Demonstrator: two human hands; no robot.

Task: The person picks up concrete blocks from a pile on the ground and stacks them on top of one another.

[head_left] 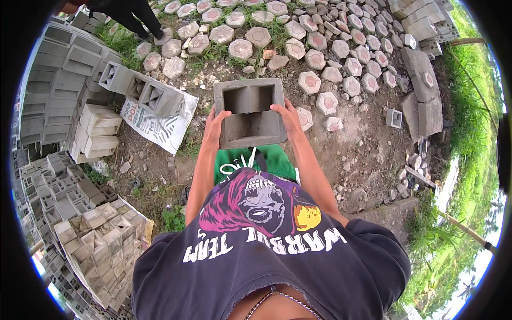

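A grey hollow concrete block [250, 137] is held in front of my waist, its open cavities facing up. My left hand [214, 127] grips its left side, thumb over the rim. On the opposite side my right hand [288, 118] clasps the block the same way, thumb on the edge. The fingers under and behind the block are mostly hidden. Just beyond the block lies bare soil with small stones. To the left, a few similar hollow blocks [136, 88] stand in a row beside a white printed sack [160, 125].
Tall stacks of concrete blocks [58, 80] line the left side. Hexagonal pavers [314, 58] cover the ground ahead. Broken slabs [421, 96] and a small block [394, 118] lie at right, near grass [474, 80]. Another person's legs [133, 16] show at the far left.
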